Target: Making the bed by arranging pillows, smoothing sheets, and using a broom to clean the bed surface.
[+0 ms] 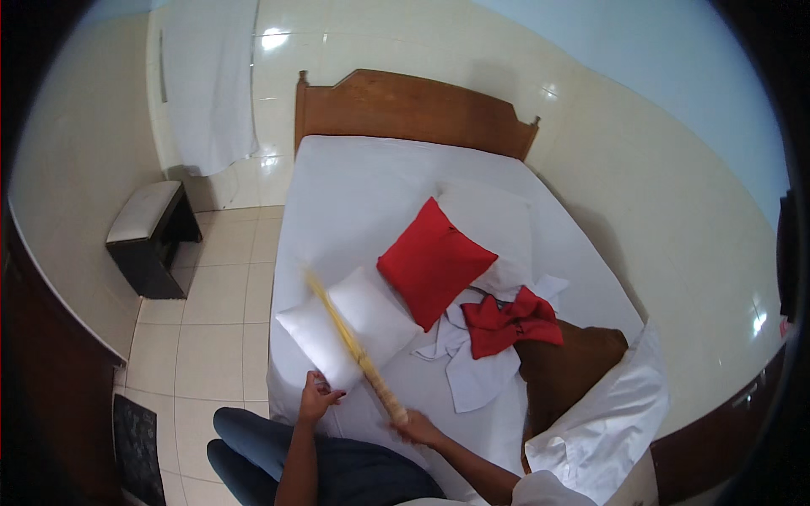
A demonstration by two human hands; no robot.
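A stick broom with yellow bristles (345, 335) lies across a white cushion (380, 310) in the view, its far end blurred. My right hand (417, 427) is closed round the wrapped handle. At the cushion's near corner, my left hand (321, 397) pinches the white fabric. Beyond them a red cushion (436, 262) rests partly over a white pillow (506, 221). To the right, a crumpled red cloth (512, 322) lies on white cloths (481, 379) and against a brown cushion or cloth (563, 367).
The bed's white sheet (342, 202) reaches a wooden headboard (411, 111). A bunched white cloth (607, 417) is at the near right. On the left stand a padded stool (145, 212), a hanging white towel (209, 82) and a dark floor mat (136, 449). Tiled walls surround the bed.
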